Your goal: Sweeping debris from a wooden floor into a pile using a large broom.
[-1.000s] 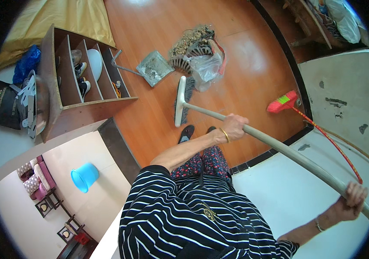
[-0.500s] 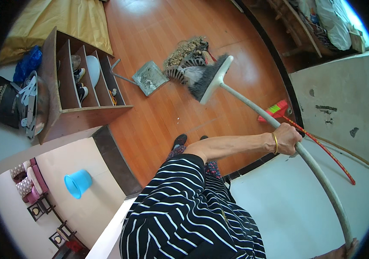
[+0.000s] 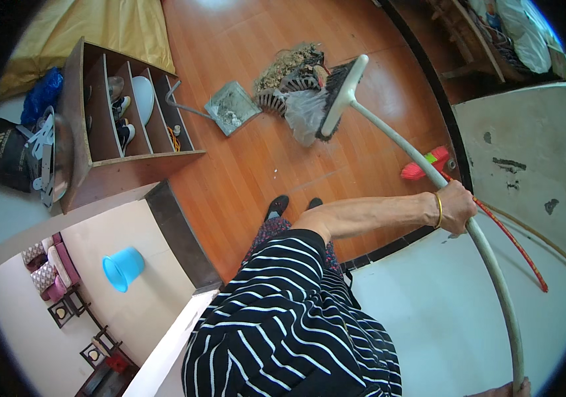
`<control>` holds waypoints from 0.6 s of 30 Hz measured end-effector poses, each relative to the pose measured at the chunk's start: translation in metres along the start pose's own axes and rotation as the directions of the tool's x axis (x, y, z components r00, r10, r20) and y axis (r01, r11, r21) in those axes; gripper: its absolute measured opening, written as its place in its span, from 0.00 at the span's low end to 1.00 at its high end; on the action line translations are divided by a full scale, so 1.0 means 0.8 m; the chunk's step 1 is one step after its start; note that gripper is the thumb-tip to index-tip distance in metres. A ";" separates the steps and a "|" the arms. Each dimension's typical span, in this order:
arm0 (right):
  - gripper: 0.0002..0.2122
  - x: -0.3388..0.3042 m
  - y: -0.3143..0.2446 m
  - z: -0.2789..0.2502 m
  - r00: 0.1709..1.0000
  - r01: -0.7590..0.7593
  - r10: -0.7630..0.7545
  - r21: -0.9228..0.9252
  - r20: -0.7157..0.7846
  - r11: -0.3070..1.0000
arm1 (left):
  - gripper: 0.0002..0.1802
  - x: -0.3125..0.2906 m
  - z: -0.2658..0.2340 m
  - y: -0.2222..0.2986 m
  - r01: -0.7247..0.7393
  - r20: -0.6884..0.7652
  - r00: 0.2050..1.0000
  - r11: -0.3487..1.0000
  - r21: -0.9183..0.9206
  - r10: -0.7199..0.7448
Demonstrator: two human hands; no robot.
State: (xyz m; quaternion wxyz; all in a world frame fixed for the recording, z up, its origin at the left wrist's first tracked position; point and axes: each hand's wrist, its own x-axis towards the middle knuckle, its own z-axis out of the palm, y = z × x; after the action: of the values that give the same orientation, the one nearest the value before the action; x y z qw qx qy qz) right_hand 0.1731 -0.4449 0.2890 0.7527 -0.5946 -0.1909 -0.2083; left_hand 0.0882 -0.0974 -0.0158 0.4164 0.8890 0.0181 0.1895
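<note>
My left hand (image 3: 458, 208), with a gold bracelet at the wrist, is wrapped round the pale handle of a broom (image 3: 399, 142). At the lower right edge my right hand (image 3: 516, 389) closes on the handle's upper end and is partly cut off. The broom's white head with dark bristles stands beside a clear plastic bag (image 3: 304, 116); whether it touches the bag or floor, I cannot tell. Dry brown plant litter (image 3: 283, 69) and dark ribbed pieces (image 3: 273, 101) lie behind the bag. Left of them rests a grey dustpan (image 3: 240, 102) with pale debris and a bent handle.
A wooden shoe rack (image 3: 131, 169) stands at the left, with shoes inside and bags on top. A red broom (image 3: 426, 165) and a thin pole (image 3: 548, 243) lean by the right wall. Beyond a dark threshold (image 3: 180, 231) sits a blue bucket (image 3: 123, 268).
The broom head has moved slightly up and right, uncovering more of the plastic bag. My left hand has shifted a little right; my right hand has moved left along the lower edge.
</note>
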 end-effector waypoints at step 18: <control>0.06 -0.379 0.160 0.143 0.543 -0.305 0.396 -0.266 0.740 0.915 | 0.10 -0.207 -0.035 -0.331 0.315 0.029 0.927 0.820 0.479 -0.373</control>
State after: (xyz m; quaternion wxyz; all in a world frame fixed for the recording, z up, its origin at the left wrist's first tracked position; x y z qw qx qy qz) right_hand -0.0169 -0.2806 0.0475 0.5876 -0.6895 -0.3644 0.2158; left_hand -0.0420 0.0645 -0.2507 0.2185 0.9544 0.1981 0.0468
